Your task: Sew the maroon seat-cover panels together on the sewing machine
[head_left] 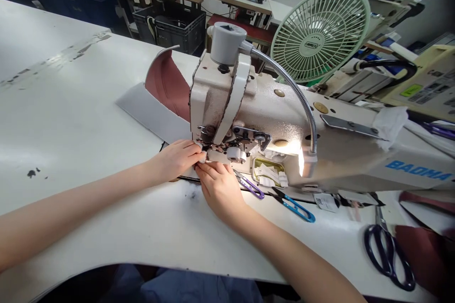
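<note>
A cream sewing machine (284, 118) stands on the white table (71, 118). Both my hands are at its needle area. My left hand (177, 158) rests with fingers together on the work just left of the presser foot. My right hand (218, 187) lies in front of the foot, fingertips pressed under the machine head. A grey strip (149, 113) with a maroon curved piece (167, 83) runs out behind the machine. What lies directly under my fingers is hidden by the machine head.
Purple thread snips (250, 185) and blue snips (295, 206) lie right of my right hand. Large dark scissors (387, 251) sit at the right. A green fan (320, 33) stands behind the machine. A gooseneck lamp (305, 161) shines on the bed. More maroon material (426, 251) lies far right.
</note>
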Tool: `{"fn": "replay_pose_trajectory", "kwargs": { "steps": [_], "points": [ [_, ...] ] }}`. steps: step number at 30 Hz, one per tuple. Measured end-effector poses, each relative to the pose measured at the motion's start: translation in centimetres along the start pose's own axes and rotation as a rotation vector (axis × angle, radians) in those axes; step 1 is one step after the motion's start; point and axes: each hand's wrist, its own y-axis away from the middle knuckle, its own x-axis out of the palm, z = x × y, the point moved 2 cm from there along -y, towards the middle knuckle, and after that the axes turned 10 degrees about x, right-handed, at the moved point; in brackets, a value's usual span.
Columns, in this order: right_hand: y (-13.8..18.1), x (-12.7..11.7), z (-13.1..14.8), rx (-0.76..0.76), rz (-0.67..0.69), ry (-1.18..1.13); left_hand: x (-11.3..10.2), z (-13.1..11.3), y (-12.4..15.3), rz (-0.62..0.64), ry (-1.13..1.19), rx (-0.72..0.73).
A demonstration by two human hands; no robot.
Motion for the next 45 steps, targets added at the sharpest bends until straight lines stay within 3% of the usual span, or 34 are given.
{"fn": "replay_pose_trajectory", "kwargs": {
  "steps": [5, 11, 19, 23, 32, 38, 41, 45],
  "points": [
    [-0.2, -0.5, 0.2, 0.107, 0.041, 0.018, -1.0, 0.7, -0.5, -0.023, 0.077, 0.017],
    [-0.6, -0.2, -0.1, 0.224, 0.088, 0.086, -0.4, 1.7, -0.7, 0.004, 0.149, -0.037],
    [-1.3, 0.1, -0.7, 0.245, 0.097, 0.109, -0.1, 3.1, -0.9, 0.019, 0.116, 0.114],
    [-1.4, 0.1, -0.6, 0.243, 0.11, 0.129, -0.2, 3.7, -0.9, -0.046, 0.176, 0.072],
    [-0.6, -0.2, -0.2, 0.217, 0.126, 0.081, -0.6, 3.7, -1.0, 0.008, 0.133, -0.039],
    [0.8, -3.5, -0.9, 0.171, 0.174, 0.119, 0.1, 3.9, -0.4, -0.011, 0.122, -0.039],
    [2.7, -6.1, -2.9, 0.291, 0.141, 0.151, 0.8, 4.1, 0.2, -0.026, 0.18, -0.029],
    [6.4, -8.5, -6.3, 0.517, -0.045, 0.105, 1.1, 4.2, 0.5, -0.089, 0.194, -0.038]
  ]
}}
